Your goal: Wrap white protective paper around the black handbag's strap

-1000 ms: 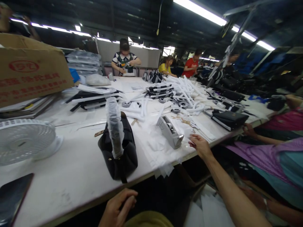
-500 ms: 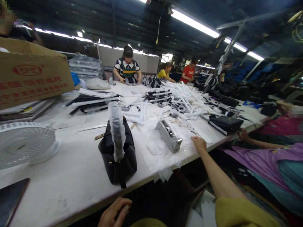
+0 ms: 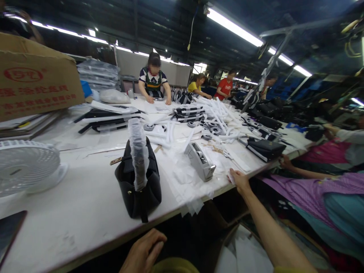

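Observation:
My right hand [image 3: 240,182] is at the table's front edge, with thumb and fingers closed on a small thin white sheet [image 3: 231,176]. A grey tape dispenser [image 3: 199,161] stands just left of it, on crumpled translucent white wrapping. Below the table edge, near my lap, my left hand [image 3: 146,248] is loosely curled with thumb and fingers together; nothing shows in it. Upright on the table beyond it stands a black handbag [image 3: 139,197]. The bag's raised handle [image 3: 138,155] is wrapped in white film, and a tag [image 3: 116,160] sticks out at its left side.
At the left are a white fan [image 3: 25,163], a dark flat device [image 3: 10,231] and a cardboard box [image 3: 36,83]. Wrapped straps [image 3: 216,113], tape rolls and another black bag [image 3: 267,148] lie farther back. A co-worker's hand [image 3: 286,162] is at the right edge; several people work beyond.
My right hand has drawn slightly down toward the table edge, and a white sheet now shows in its fingers. My left hand has shifted slightly right. The view has turned a little.

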Action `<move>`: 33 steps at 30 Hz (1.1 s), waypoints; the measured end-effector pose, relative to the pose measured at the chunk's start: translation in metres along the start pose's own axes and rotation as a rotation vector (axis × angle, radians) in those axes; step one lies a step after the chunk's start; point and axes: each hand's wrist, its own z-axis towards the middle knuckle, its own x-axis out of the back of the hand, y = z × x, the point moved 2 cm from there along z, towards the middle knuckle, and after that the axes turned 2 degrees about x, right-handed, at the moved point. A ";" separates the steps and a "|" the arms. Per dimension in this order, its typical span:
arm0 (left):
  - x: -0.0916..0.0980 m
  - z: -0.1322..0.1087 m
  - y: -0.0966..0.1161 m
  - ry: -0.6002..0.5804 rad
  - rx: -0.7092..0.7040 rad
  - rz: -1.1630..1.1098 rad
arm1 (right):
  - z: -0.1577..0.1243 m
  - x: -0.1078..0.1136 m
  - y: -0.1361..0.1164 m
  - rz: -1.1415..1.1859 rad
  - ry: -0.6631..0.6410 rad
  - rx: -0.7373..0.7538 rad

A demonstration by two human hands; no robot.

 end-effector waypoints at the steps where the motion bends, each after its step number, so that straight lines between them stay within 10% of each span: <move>1: -0.001 0.000 0.000 -0.013 0.000 0.000 | -0.003 0.000 0.000 0.039 0.005 -0.041; 10: -0.007 0.006 0.000 -0.144 0.091 -0.052 | -0.074 -0.001 -0.024 0.350 -0.093 -0.233; 20: -0.002 0.030 0.061 -0.228 0.273 -0.852 | -0.259 -0.072 -0.081 0.087 -1.138 -0.010; 27: 0.009 0.016 0.040 0.191 0.422 -0.988 | -0.294 -0.110 -0.096 0.166 -1.033 0.462; 33: 0.021 -0.019 0.025 0.043 0.496 -1.184 | -0.305 -0.115 -0.114 0.153 -1.000 0.659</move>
